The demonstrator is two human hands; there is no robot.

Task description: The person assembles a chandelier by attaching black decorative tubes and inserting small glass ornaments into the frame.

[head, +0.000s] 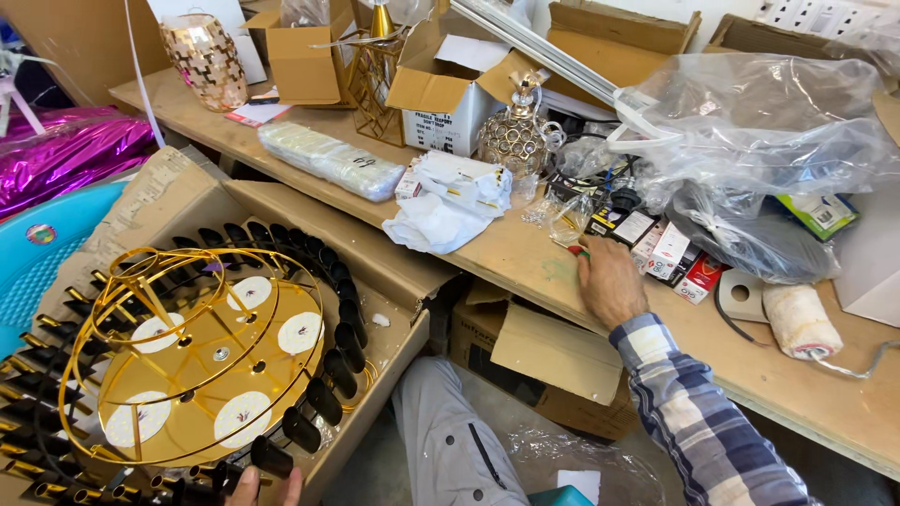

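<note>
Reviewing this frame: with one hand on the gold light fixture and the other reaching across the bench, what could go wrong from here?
The gold fixture rests on an open cardboard box flap, steadied only by the left hand at its near rim; it might tip or slide off. The right hand reaches among small plastic bags and little boxes near the bench edge, so a sleeve could sweep some off. The crystal lamp nearby looks easily knocked.

Gold lamp frame [192, 361], blue-white plaid sleeve [698, 422]
</note>
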